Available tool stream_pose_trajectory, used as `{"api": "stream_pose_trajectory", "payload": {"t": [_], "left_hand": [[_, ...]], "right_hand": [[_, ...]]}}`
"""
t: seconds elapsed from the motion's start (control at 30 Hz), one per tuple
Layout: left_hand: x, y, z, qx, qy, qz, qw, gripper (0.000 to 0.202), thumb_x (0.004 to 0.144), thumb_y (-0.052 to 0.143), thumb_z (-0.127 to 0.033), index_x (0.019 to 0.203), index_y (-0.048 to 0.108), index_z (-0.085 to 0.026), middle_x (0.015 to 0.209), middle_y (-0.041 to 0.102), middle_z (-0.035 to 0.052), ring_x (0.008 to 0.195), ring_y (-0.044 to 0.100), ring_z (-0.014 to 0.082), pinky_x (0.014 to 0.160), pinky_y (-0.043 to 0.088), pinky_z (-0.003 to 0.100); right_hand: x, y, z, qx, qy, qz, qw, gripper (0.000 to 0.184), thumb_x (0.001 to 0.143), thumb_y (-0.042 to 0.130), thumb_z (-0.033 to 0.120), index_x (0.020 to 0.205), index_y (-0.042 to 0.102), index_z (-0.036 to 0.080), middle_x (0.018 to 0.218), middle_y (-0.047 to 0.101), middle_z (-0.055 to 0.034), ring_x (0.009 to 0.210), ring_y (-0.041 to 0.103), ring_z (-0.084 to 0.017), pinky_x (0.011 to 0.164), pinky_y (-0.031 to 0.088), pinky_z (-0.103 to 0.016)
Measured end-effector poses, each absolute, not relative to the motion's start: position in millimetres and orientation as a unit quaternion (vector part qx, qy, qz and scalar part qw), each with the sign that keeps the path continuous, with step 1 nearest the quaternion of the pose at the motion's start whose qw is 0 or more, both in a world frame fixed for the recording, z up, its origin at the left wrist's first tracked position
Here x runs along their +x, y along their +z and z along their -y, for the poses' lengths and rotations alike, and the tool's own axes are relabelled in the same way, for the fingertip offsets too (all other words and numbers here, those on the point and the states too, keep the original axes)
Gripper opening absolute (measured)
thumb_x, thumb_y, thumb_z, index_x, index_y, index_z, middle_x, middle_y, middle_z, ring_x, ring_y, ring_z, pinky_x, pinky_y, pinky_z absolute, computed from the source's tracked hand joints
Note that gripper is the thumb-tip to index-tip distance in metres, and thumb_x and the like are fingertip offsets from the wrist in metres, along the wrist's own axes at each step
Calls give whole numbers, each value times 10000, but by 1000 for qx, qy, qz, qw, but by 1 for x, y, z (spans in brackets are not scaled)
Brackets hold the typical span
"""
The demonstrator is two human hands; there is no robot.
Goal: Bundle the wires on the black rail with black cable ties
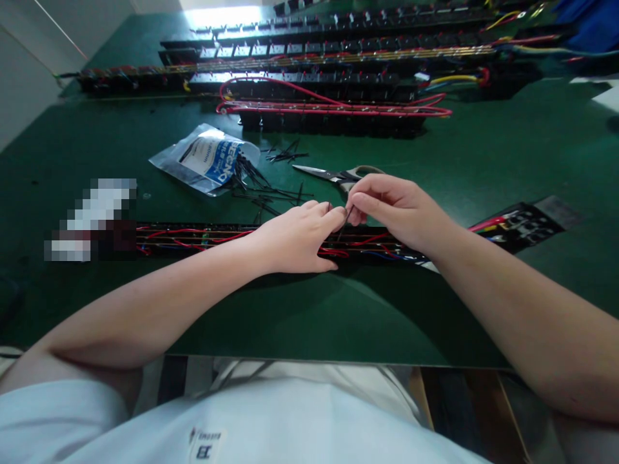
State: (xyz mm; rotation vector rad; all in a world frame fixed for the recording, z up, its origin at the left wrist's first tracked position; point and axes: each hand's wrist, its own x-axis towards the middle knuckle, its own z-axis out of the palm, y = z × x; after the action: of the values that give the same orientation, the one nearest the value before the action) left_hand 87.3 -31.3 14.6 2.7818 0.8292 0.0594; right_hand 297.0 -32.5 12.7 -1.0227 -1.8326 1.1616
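A long black strip (227, 237) strung with red, blue and brass-coloured wires lies across the green table in front of me. My left hand (297, 238) spans its middle, thumb along the near edge and fingers bent over the far side. Close beside those fingertips, my right hand (387, 206) pinches a thin black cable tie (344, 225) that slants down over the wires. Just beyond my right hand lie scissors (322, 173), their handles partly covered by it. Loose black cable ties (264, 193) are scattered out of a clear plastic bag (193, 158).
Several black wired strips (290, 61) lie along the back of the green table (97, 142). A loop of red cable (338, 109) rests on the nearest one. Blue material (587, 29) is at the far right corner. The strip's left end is blurred out.
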Motion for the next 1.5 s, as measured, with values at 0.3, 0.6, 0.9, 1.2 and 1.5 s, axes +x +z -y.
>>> {"api": "stream_pose_trajectory", "payload": {"t": [0.3, 0.6, 0.9, 1.2, 1.5], "left_hand": [[88, 12, 30, 939, 29, -311, 145, 481, 773, 723, -421, 1098, 476, -167, 1087, 575, 86, 1058, 560, 277, 934, 487, 408], [86, 12, 29, 937, 29, -310, 156, 565, 755, 777, -444, 1115, 437, -174, 1124, 586, 83, 1082, 561, 273, 928, 480, 393], [88, 11, 32, 941, 39, -311, 125, 546, 773, 722, -413, 1161, 431, -162, 1121, 576, 91, 1051, 556, 274, 913, 477, 398], [88, 11, 32, 945, 23, -306, 117, 605, 774, 728, -452, 1204, 422, -155, 1154, 578, 107, 1097, 550, 287, 929, 460, 402], [84, 15, 31, 950, 13, -282, 136, 542, 761, 656, -338, 1213, 424, -148, 1185, 552, 130, 1136, 534, 299, 954, 465, 421]], "right_hand": [[297, 14, 33, -413, 435, 731, 326, 244, 895, 663, 451, 837, 694, 216, 726, 673, -9, 679, 602, -150, 673, 505, -290], [298, 14, 34, -405, 461, 730, 299, 275, 853, 702, 466, 852, 739, 193, 781, 712, -28, 724, 628, -162, 684, 511, -278], [301, 15, 32, -391, 435, 770, 254, 239, 857, 702, 438, 860, 778, 211, 893, 766, -32, 806, 674, -193, 760, 524, -296], [300, 17, 33, -391, 403, 787, 256, 274, 847, 699, 474, 820, 781, 214, 823, 758, -32, 744, 656, -191, 740, 513, -307], [301, 16, 33, -378, 387, 802, 253, 288, 846, 702, 498, 814, 772, 220, 776, 733, -21, 690, 622, -176, 689, 484, -300]]}}
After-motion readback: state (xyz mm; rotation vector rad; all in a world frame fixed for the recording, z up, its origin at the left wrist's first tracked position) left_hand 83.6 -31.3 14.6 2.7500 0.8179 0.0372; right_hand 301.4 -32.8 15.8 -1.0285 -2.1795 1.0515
